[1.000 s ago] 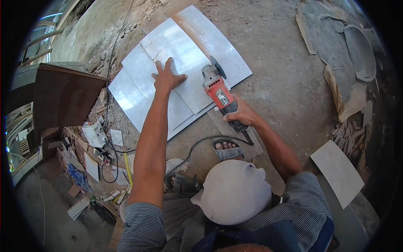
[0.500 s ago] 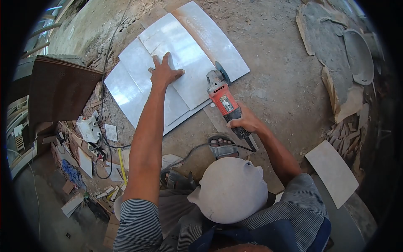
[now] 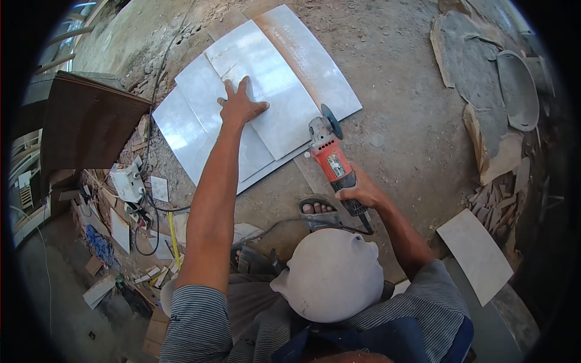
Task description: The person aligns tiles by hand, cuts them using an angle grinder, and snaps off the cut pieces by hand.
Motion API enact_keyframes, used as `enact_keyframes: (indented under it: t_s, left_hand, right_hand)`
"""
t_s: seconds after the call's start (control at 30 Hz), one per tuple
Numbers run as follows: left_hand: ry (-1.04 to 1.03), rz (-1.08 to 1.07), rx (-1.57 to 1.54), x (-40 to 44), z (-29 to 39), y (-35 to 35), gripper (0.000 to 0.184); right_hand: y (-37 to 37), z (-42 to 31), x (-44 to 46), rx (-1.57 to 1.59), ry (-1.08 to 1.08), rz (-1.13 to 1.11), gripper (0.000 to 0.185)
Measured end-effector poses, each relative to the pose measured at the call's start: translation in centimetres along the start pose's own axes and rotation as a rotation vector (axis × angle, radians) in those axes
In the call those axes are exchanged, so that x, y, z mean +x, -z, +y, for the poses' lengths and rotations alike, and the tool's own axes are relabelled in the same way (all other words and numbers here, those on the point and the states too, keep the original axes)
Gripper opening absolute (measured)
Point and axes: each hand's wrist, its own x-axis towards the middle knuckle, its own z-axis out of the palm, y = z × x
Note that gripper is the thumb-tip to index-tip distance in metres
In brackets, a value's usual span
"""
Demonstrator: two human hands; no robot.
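Note:
My right hand is wrapped round the rear of a red and black angle grinder. The grinder's disc stands near the right edge of a stack of pale, glossy tiles; I cannot tell whether it touches them. With fingers spread, my left hand presses on the top of the stack. A larger tile below reaches out to the upper right, with a strip of brownish dust along the upper tile's edge. The grinder's cord runs from its back end past my sandalled foot.
A white electrical box with cables sits at the left among tile scraps, near a yellow strip. Brown sheets lean at the upper left. On the right are a loose tile, broken pieces and a grey basin.
My right hand has drawn the grinder slightly to the right and towards me, along the tile's edge. My left hand stays spread on the stack.

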Motion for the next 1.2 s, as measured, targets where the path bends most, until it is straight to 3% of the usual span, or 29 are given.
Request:
enact_keyframes:
  t_s: [0.23, 0.3, 0.6, 0.73, 0.83, 0.9, 1.03, 1.13, 1.2]
  left_hand:
    - [0.021, -0.016, -0.002, -0.2, 0.0, 0.2, 0.100]
    - [0.015, -0.024, 0.010, -0.2, 0.2, 0.2, 0.098]
    - [-0.025, -0.033, 0.034, -0.3, 0.0, 0.2, 0.100]
    - [-0.127, 0.058, 0.032, 1.2, -1.7, -1.2, 0.098]
    - [-0.184, 0.037, 0.043, 2.6, -4.1, -2.2, 0.087]
    - [-0.347, 0.009, -0.120, 3.5, -4.9, -2.6, 0.078]
    - [-0.398, 0.074, -0.101, 3.2, -4.7, -2.5, 0.074]
    - [-0.178, 0.078, 0.042, 1.9, -3.1, -2.1, 0.086]
    - [-0.146, 0.091, 0.063, 0.9, -1.5, -1.3, 0.096]
  right_hand:
    - [0.7, -1.1, -1.2, -0.010, -0.021, -0.006, 0.084]
    - [1.6, -2.9, 0.3, 0.082, 0.097, -0.006, 0.079]
    - [2.1, -15.6, 16.1, 0.100, 0.426, -0.030, 0.062]
    - [-1.0, -16.6, 22.0, 0.163, 0.550, 0.028, 0.057]
    - [-3.2, -16.9, 21.0, 0.087, 0.474, 0.138, 0.065]
    - [-3.5, -17.4, 19.9, 0.020, 0.463, 0.117, 0.074]
    - [-2.9, -17.9, 19.7, -0.043, 0.430, 0.045, 0.079]
    - [-1.9, -18.1, 22.1, -0.076, 0.479, 0.071, 0.087]
    - [-1.1, -18.0, 24.5, -0.089, 0.532, 0.088, 0.085]
